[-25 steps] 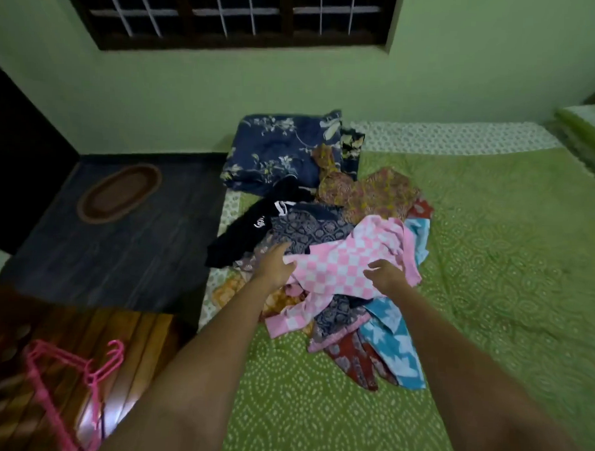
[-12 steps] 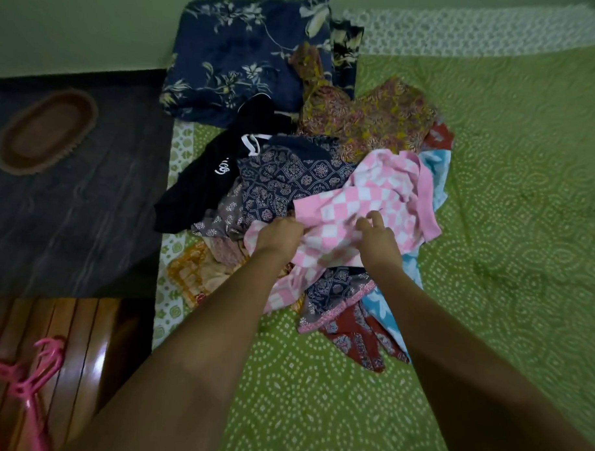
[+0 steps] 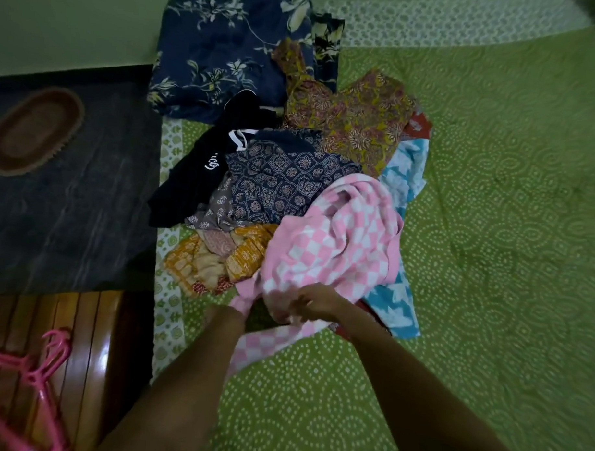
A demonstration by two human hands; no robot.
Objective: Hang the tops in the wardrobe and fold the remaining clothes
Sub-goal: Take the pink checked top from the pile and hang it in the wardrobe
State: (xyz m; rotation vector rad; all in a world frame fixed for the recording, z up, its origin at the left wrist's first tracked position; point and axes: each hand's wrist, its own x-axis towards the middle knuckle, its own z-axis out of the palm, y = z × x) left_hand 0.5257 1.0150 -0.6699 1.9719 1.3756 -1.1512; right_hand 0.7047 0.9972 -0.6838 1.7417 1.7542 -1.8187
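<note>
Both hands in the laundry pile, pink hangers (image 3: 31, 381) waiting at the near left

The right hand (image 3: 315, 302) is bunched around the near edge of the pink checked top (image 3: 336, 247); the left hand (image 3: 224, 312) goes under that fabric, so its grip can't be made out. The top lies on the clothes heap (image 3: 284, 181) across the green bedspread (image 3: 491, 232), a blue floral pillow (image 3: 228, 47) behind.

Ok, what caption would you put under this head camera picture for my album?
Both hands, right hand showing, left hidden in cloth, gather the pink checked garment from a clothes pile on the green bedspread.
</note>
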